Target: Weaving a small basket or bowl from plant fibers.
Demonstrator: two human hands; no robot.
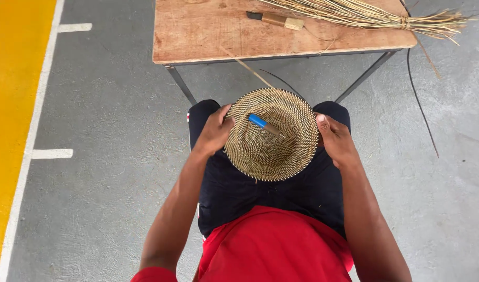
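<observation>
A round woven basket point(273, 149) of pale coiled fibre rests on my lap, its hollow facing up. Inside it lies a small tool with a blue handle point(258, 121) and a thin metal tip pointing right. My left hand point(214, 130) grips the basket's left rim, thumb over the edge. On the opposite side, my right hand point(335, 140) holds the right rim. A loose fibre strand point(252, 70) runs from the basket's far edge up toward the table.
A wooden table point(208, 31) on dark metal legs stands just ahead. On it lie a bundle of dry straw point(375, 15) and a knife with a wooden handle point(276, 20). Grey floor with white lines and a yellow strip point(12, 104) lies left. A thin dark strand point(419, 99) trails at right.
</observation>
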